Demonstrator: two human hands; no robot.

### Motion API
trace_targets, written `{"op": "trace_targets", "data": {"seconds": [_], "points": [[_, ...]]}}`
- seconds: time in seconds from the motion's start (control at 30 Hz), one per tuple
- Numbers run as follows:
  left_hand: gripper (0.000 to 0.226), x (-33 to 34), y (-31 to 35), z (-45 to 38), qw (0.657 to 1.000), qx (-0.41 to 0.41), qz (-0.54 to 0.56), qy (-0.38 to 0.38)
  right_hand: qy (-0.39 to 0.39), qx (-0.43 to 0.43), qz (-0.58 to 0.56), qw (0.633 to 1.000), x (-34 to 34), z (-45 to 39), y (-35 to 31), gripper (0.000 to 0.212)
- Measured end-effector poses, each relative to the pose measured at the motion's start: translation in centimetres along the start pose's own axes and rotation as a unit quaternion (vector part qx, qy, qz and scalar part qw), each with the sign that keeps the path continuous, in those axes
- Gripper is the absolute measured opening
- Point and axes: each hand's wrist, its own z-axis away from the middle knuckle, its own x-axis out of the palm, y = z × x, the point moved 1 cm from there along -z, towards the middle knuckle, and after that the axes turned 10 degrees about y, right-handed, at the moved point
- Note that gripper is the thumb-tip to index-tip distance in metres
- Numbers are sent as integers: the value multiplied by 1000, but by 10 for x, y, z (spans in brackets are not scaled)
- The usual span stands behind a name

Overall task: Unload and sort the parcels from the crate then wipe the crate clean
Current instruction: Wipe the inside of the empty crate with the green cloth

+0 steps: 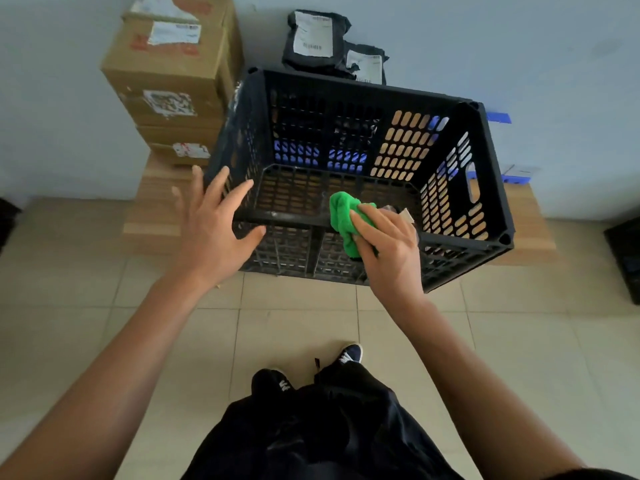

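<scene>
Inside black crate (485,140), green cloth (341,216) — right hand (388,247) gripping

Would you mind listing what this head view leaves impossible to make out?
- Print on the cardboard boxes' and black mailers' labels: too small, blurred.
- Crate floor's near right corner: hidden by the right hand and green cloth.
- Dark objects at both side edges: cut off.

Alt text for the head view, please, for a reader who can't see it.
A person's right hand presses a green cloth on the near rim of a black crate, left hand open beside it. Cardboard boxes and black mailer bags sit behind.
</scene>
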Motion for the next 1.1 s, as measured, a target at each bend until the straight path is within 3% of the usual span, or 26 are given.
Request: {"op": "trace_targets", "data": {"seconds": [0.2,0.43,0.53,0.67,0.83,1.1], "points": [[86,-7,-5,9,994,-59,88,2,-20,-31,-15,999,32,-14,-44,29],[128,-17,-17,7,967,-116,227,23,-64,-82,-9,995,71,-33,-94,33],[128,-17,-18,6,957,-127,259,28,-100,-87,-15,991,93,-45,-118,43],[118,-16,-17,7,972,-84,219,36,-134,-94,-22,986,108,-56,-142,44],[130,-2,-33,8,990,-16,143,10,-156,-95,-52,982,100,-62,-130,36],[136,-8,-25,13,996,-32,85,-10,-79,-69,-47,993,47,-35,-59,28]]}}
